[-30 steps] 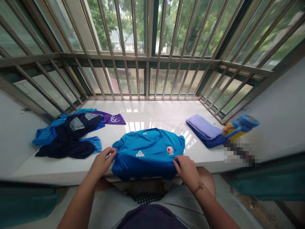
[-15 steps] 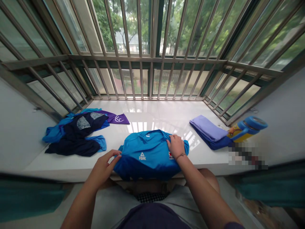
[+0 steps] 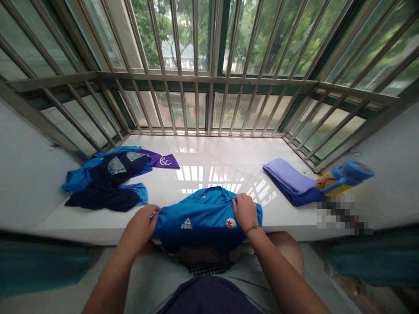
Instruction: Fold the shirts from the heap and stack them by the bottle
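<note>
A blue shirt [image 3: 209, 218] with a white PEAK logo and a red-and-white badge lies across the sill's front edge, its lower part hanging over. My left hand [image 3: 140, 224] pinches the shirt at its left end, thumb against fingers. On the right, my right hand [image 3: 246, 212] is closed on the cloth near the collar, its fingertips curled over the fabric. The collar opening faces the window, and the shirt is bunched in loose folds.
On the white sill [image 3: 209, 157], a heap of dark and blue clothes [image 3: 108, 181] lies left, with a purple cloth [image 3: 166, 161]. Folded lavender and navy garments [image 3: 291, 176] lie right, beside a blue-and-yellow bottle [image 3: 343, 176]. Metal bars [image 3: 196, 104] line the window.
The shirt has shifted towards me, and its left end has been drawn to the left with my left hand. The badge now shows fully beside my right hand. The camera view has shifted slightly.
</note>
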Motion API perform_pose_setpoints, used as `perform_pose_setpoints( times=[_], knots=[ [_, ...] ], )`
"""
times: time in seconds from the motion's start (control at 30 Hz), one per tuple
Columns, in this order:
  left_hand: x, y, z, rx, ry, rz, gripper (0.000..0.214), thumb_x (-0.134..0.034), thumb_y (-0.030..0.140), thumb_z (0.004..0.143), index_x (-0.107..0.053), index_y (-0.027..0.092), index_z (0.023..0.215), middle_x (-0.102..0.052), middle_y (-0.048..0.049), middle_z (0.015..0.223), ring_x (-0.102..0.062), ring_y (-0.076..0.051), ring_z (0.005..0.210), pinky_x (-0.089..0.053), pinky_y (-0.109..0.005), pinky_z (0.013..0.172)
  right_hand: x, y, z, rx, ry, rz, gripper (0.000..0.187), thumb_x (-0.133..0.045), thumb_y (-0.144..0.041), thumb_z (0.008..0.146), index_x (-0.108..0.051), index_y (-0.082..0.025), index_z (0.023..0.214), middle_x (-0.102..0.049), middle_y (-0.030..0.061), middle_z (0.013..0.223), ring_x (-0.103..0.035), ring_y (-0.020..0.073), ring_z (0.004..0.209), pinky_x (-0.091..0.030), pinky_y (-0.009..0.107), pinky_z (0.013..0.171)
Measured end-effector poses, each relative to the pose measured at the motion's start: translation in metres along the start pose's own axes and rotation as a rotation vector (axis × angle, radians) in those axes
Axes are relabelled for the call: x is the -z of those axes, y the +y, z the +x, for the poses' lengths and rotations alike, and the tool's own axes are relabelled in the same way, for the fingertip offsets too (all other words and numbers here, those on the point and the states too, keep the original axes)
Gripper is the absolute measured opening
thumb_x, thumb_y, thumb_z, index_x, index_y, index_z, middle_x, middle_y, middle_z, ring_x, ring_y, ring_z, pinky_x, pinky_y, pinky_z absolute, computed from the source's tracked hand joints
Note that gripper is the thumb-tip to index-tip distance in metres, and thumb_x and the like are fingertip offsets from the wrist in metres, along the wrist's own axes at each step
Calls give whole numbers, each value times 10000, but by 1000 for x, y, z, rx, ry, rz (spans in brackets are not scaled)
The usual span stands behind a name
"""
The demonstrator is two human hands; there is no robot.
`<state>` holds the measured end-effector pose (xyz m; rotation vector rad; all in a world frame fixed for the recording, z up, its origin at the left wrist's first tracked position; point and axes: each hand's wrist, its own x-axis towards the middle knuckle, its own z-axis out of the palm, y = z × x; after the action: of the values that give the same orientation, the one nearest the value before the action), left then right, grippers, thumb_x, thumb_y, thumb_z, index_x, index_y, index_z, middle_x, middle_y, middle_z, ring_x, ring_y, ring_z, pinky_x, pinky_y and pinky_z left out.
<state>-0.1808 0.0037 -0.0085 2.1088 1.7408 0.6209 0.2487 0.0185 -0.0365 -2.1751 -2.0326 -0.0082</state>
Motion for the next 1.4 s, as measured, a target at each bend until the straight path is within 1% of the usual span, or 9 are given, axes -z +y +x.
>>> perform_pose_setpoints(
  times=[0.2, 0.33, 0.43, 0.53, 0.63, 0.83, 0.97, 1.13, 1.4],
  knots=[
    [-101, 83, 15, -393, -92, -41, 394, -471, 209, 1064, -714, 251, 1371, -719, -96, 1460, -692, -256, 1297, -557, -446, 1156, -6, -4, -10, -20, 64, 27, 175, -559, -330, 1110, -680, -211, 1067, -692, 109, 1147, -611, 287, 1078, -401, 373, 849],
    [-124, 91, 32, -416, -104, 49, 341, -664, 303, 1028, -712, 247, 1360, -699, -117, 1459, -662, -309, 1301, -539, -509, 1147, -6, -4, -13, -32, 82, 32, 200, -546, -338, 1108, -686, -204, 1060, -706, 128, 1142, -620, 296, 1070, -434, 386, 869],
    [-122, 82, 39, -441, -107, -17, 250, -763, 372, 987, -737, 235, 1195, -705, -111, 1374, -658, -307, 1258, -531, -493, 1119, -8, -1, -15, 59, 147, 71, 208, -530, -248, 1089, -700, -199, 1197, -713, 152, 1296, -618, 304, 1185, -450, 433, 1022],
    [-117, 78, 39, -484, -128, -67, 184, -791, 373, 976, -713, 221, 1047, -718, -98, 1277, -659, -297, 1213, -523, -467, 1077, -8, 4, -11, 448, 98, 126, 504, -479, -78, 1024, -632, -264, 1467, -652, 100, 1516, -526, 292, 1415, -316, 515, 1251],
    [-110, 79, 37, -535, -195, -86, 157, -730, 363, 1025, -688, 212, 1032, -738, -82, 1150, -665, -284, 1148, -515, -449, 1034, -4, 7, 0, 746, -67, 127, 593, -490, -54, 987, -620, -306, 1508, -712, 56, 1393, -551, 274, 1370, -250, 520, 1306],
    [-75, 87, 25, -514, -286, -182, 170, -657, 359, 1062, -689, 217, 973, -701, -57, 993, -660, -246, 1043, -505, -464, 1103, 21, 16, 4, 716, -139, 34, 286, -620, -131, 893, -727, -213, 1145, -689, 70, 1079, -581, 261, 1118, -280, 488, 1267],
    [-51, 87, 15, -513, -365, -250, 129, -677, 351, 1053, -706, 238, 999, -690, -15, 951, -674, -208, 1010, -331, -540, 1311, 35, 19, -15, 698, -98, 71, 169, -668, -252, 943, -708, -226, 1105, -674, 55, 1055, -561, 254, 1090, -274, 493, 1260],
    [-41, 79, 10, -511, -460, -205, 203, -751, 438, 1010, -730, 245, 950, -668, -4, 882, -670, -214, 958, -328, -568, 1302, 46, 13, -41, 671, 10, 39, 38, -729, -248, 975, -700, -233, 994, -665, 43, 989, -548, 259, 1040, -343, 464, 1178],
    [-28, 94, -22, -495, -660, -296, 190, -729, 447, 1027, -704, 261, 1056, -723, -30, 1153, -655, -233, 1214, -161, -566, 1376, 88, 9, -67, 768, 88, 103, 94, -754, -225, 1003, -679, -242, 950, -635, 21, 893, -526, 235, 942, -418, 390, 967]
  ],
)
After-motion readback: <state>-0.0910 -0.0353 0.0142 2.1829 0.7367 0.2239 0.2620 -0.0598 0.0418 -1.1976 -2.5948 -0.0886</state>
